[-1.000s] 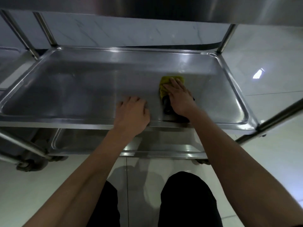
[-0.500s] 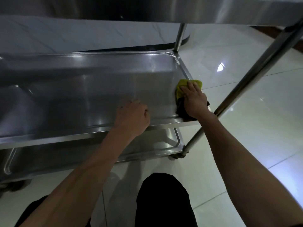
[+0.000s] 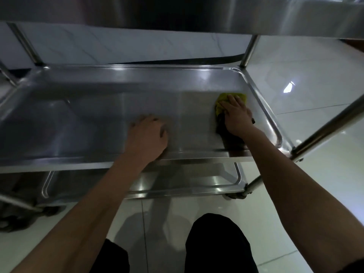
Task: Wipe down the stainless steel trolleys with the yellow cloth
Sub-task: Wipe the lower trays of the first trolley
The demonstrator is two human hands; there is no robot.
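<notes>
Two hands on the trolley's middle shelf (image 3: 118, 107): right hand (image 3: 236, 117), fingers flat, pressed the cloth (image 3: 222, 101) near the right rim; left hand (image 3: 146, 134) braced, grip loosely curled, empty. Risk: trolley rolling under push.

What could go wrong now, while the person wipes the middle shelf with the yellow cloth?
The trolley stands on wheels, so pressing may roll it over the glossy floor. The right hand works the yellow cloth close to the raised shelf rim, and knuckles might strike it. The left hand may leave prints.
</notes>
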